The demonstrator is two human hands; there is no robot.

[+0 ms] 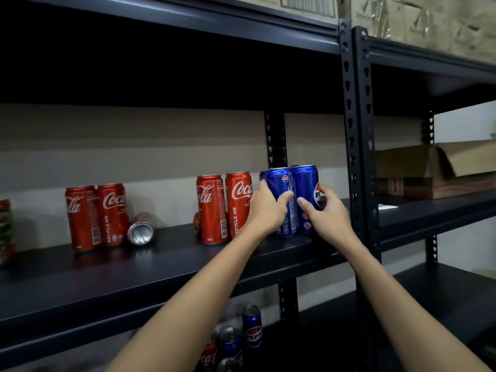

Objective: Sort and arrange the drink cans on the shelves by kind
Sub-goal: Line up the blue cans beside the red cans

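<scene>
In the head view, the left hand [268, 208] is curling its fingers round a blue can [281, 202], and the right hand [324, 210] is gripping the blue can beside it [306, 194]. Both cans are standing upright at the right end of the middle shelf [161, 267], touching each other, with a third blue can partly hidden behind.

Two red cans [225, 208] are standing just beside the left hand. A sideways nudge of that wrist is likely to knock the nearer one over. Further left a tipped can [141, 229] is lying on its side near another red pair [96, 216] and may roll if the shelf is jolted. The steel post [359, 157] is crowding the right hand, so pushing the blue cans further right risks jamming them.
</scene>
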